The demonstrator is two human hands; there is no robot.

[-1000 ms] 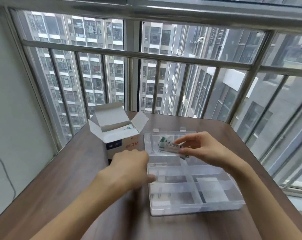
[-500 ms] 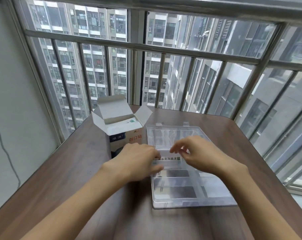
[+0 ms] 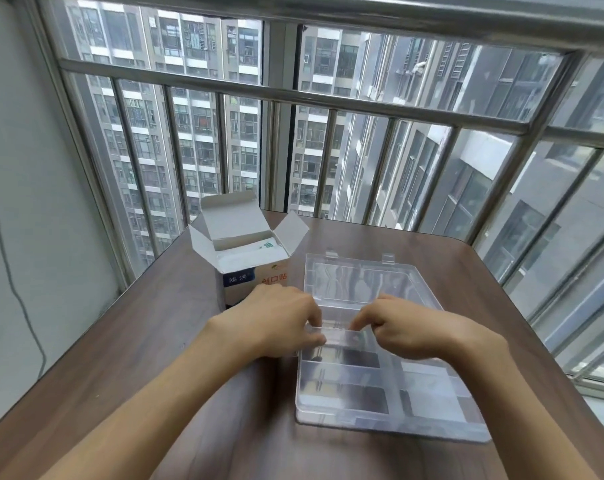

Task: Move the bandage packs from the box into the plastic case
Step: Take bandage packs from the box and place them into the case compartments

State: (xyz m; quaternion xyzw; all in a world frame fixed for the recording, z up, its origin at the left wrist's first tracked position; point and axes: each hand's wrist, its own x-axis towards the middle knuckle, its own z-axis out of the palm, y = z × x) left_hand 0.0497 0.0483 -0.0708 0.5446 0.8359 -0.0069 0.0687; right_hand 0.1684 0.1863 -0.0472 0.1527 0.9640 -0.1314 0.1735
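Change: the flat white bandage pack, a second ago held above the lid in the right hand, now lies in the far compartment of the clear plastic divided case; both hands pinch its ends, left hand included. One pack nearly placed.
Count: one case; one open white cardboard box beyond the left hand, more packs inside, number untellable.

On the table the box stands at the far left, its flaps open, with the plastic case just right of it, its lid lying open behind. The left hand and the right hand meet over the case's rear compartments. A railing stands behind the table.
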